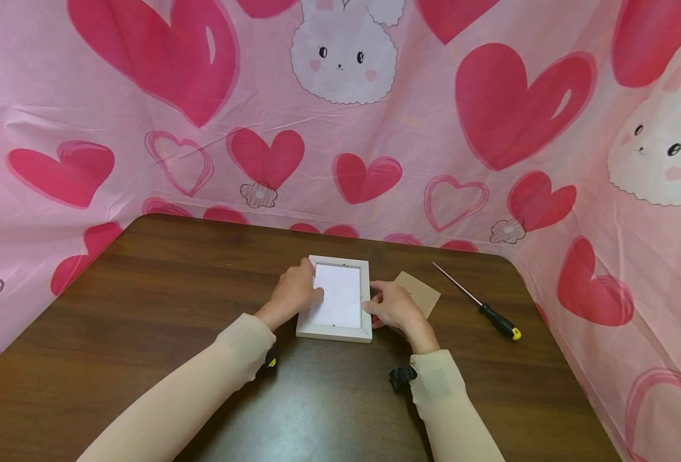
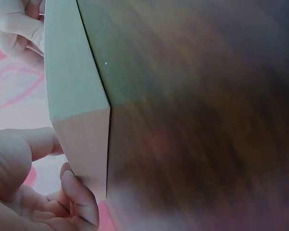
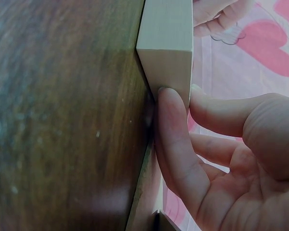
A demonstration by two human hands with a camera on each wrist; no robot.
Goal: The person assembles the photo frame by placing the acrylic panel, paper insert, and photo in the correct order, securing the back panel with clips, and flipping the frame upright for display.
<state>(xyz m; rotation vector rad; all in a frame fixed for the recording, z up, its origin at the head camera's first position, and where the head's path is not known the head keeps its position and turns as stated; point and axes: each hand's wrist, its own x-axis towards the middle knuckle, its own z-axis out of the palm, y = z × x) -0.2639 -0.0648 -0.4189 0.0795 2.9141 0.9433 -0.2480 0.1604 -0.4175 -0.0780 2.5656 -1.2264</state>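
A pale picture frame [image 1: 366,330] lies on the table between my two hands, with a white sheet [image 1: 338,298] inside it. My left hand [image 1: 293,290] grips the frame's left side, its thumb over the top face near the sheet. On the right side, my right hand [image 1: 395,305] pinches the frame's edge. The right wrist view shows that thumb on the top face and the fingers [image 3: 175,125] against the outer side. In the left wrist view, the frame's thick edge [image 2: 77,67] stands close to the left hand [image 2: 19,168].
A brown board [image 1: 422,292] lies just beyond my right hand, partly hidden by it. Farther right is a screwdriver [image 1: 493,317] with a black and yellow handle, its tip pointing away. The wooden table [image 1: 202,276] ends at a pink heart-patterned cloth [image 1: 294,115].
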